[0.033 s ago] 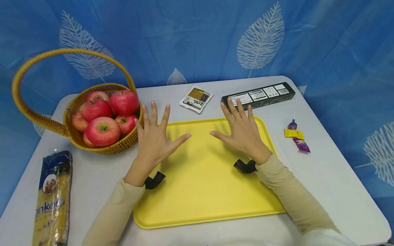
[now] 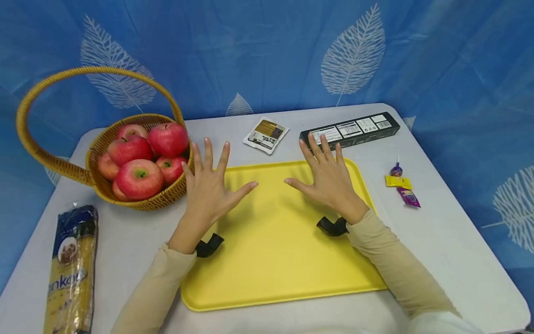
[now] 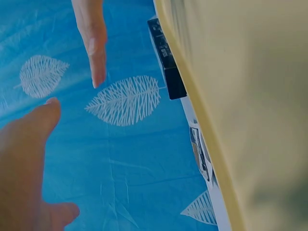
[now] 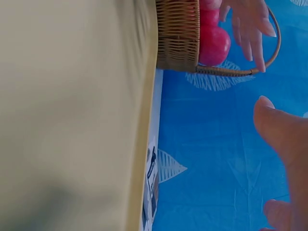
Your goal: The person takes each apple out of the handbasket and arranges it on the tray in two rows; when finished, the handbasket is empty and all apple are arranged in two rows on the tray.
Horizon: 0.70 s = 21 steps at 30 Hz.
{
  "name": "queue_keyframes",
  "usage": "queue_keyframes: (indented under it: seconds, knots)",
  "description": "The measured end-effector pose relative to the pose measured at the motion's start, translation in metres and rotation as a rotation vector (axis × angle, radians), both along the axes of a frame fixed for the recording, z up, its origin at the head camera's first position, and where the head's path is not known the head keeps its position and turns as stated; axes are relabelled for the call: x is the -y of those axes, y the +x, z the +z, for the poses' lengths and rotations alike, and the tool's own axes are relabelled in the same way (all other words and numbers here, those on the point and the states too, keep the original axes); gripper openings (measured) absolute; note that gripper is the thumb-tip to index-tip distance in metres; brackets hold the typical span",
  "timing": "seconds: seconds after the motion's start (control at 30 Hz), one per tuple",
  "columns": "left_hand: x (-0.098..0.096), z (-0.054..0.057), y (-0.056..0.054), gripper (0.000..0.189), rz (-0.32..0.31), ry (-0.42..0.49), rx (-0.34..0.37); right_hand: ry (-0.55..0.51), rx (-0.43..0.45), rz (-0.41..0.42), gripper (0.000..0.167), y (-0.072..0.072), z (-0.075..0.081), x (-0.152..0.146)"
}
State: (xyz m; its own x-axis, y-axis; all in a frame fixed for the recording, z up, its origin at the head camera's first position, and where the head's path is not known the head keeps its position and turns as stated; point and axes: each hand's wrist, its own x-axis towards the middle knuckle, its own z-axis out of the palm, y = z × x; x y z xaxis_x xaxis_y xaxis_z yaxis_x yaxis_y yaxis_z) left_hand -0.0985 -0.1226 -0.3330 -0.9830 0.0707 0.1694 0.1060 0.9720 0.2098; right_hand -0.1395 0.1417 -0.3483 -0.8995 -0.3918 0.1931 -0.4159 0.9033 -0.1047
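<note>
Both hands hover over the yellow tray [image 2: 267,260] in the head view, fingers spread and straight, holding nothing. The left hand [image 2: 207,192] is above the tray's left edge, close to the wicker basket [image 2: 167,197] of red apples [image 2: 139,178]. Over the tray's upper right is the right hand [image 2: 329,181], its fingertips overlapping the long black box [image 2: 354,131] in the view. In the left wrist view, the left thumb [image 3: 41,118] shows in front, with the other hand's fingers beyond. The right wrist view shows the right thumb [image 4: 274,127] near the front and the left hand farther off by the basket.
A pasta packet [image 2: 71,273] lies at the table's left. Behind the tray is a small white and brown sachet [image 2: 266,135]. At right lie a lollipop [image 2: 396,170], a yellow candy [image 2: 398,182] and a purple candy [image 2: 409,197]. A blue leaf-patterned cloth [image 2: 267,55] hangs behind.
</note>
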Motion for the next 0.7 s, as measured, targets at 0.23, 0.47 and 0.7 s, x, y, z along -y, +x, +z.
queue_keyframes:
  seconds: [0.23,0.47,0.7]
  knots:
    - [0.007,-0.004,0.006,0.086,-0.005,0.181,-0.178,-0.046,0.014,0.019,0.090,0.001,0.002,0.001]
    - [0.043,-0.011,0.026,0.022,0.125,0.723,-1.010,-0.143,-0.112,0.227,0.069,0.005,0.007,0.033]
    - [0.109,-0.020,0.036,0.039,0.578,0.964,-0.779,-0.190,-0.197,0.420,0.065,0.007,0.008,0.109]
